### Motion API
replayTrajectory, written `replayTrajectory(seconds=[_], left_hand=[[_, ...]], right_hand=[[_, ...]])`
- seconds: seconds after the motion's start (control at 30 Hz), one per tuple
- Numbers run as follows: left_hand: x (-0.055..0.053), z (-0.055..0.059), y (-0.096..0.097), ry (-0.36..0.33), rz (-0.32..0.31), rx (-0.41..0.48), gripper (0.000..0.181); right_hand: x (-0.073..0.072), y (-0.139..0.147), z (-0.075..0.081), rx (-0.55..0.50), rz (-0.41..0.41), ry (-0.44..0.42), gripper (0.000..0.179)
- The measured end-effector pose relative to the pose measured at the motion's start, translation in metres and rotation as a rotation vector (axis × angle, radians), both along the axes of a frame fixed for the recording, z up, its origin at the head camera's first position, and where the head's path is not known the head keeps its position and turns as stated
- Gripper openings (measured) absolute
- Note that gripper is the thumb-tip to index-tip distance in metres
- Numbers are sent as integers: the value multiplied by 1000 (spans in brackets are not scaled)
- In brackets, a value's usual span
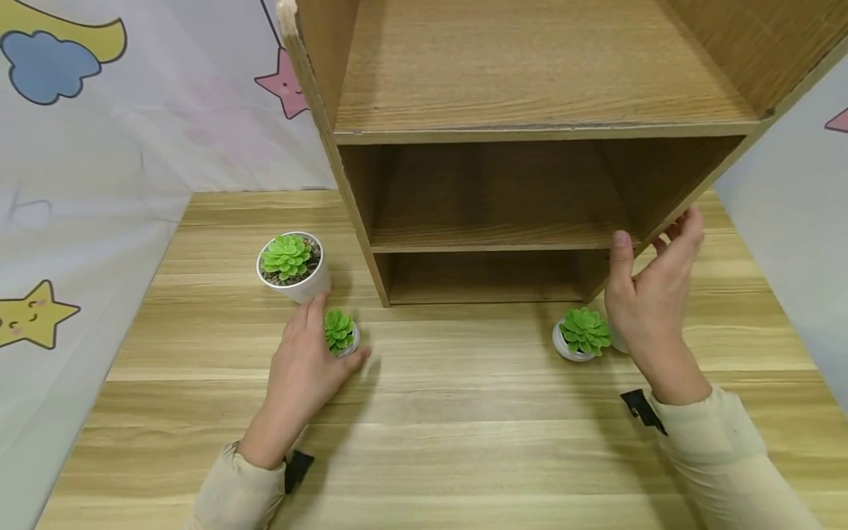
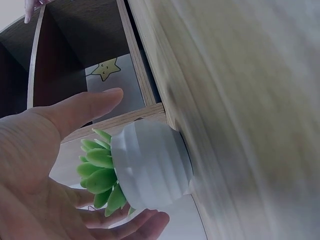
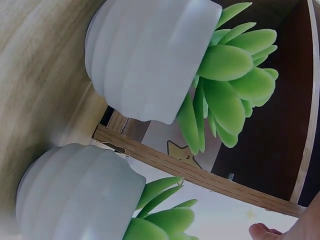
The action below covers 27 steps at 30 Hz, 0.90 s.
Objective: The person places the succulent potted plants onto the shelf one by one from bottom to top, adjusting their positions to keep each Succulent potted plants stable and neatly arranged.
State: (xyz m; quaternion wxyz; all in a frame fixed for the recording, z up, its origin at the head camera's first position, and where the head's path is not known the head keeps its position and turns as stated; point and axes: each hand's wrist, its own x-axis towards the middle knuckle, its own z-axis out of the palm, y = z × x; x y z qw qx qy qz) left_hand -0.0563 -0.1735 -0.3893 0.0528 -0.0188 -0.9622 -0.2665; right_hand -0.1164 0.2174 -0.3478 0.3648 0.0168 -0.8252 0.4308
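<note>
My left hand (image 1: 301,368) is spread around a small potted succulent (image 1: 338,331). In the left wrist view its thumb and fingers stand apart on either side of the ribbed white pot (image 2: 152,165); contact is unclear. Just behind the left fingers is a larger white pot with a green succulent (image 1: 286,258). My right hand (image 1: 652,302) is raised at the right front edge of the wooden shelf (image 1: 490,249), thumb before the edge and fingers outside it; whether it touches is unclear. Below it sits another small succulent (image 1: 584,331), and a second ribbed pot (image 3: 75,195) is mostly hidden by the hand in the head view.
The shelf unit stands at the back of the wood-grain table (image 1: 450,442), its compartments facing me. A white wall covering with cartoon stars, such as a yellow star (image 1: 40,315), borders the left side and back.
</note>
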Motion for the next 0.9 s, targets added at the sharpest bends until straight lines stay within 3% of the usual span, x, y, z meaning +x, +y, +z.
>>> replayTrajectory(seconds=[0.23,0.53,0.9], left_hand=[[0,-1,-1,28,-9,4,99],[1,-1,-1,22,-2,7,97],[1,0,-3,26,-5,3,94]], right_hand=[[-1,-4,3,-2,4,42,57],[-7,-2,-3,-7,-5,8,61],[-8,-1,-2,0,-8,27,47]])
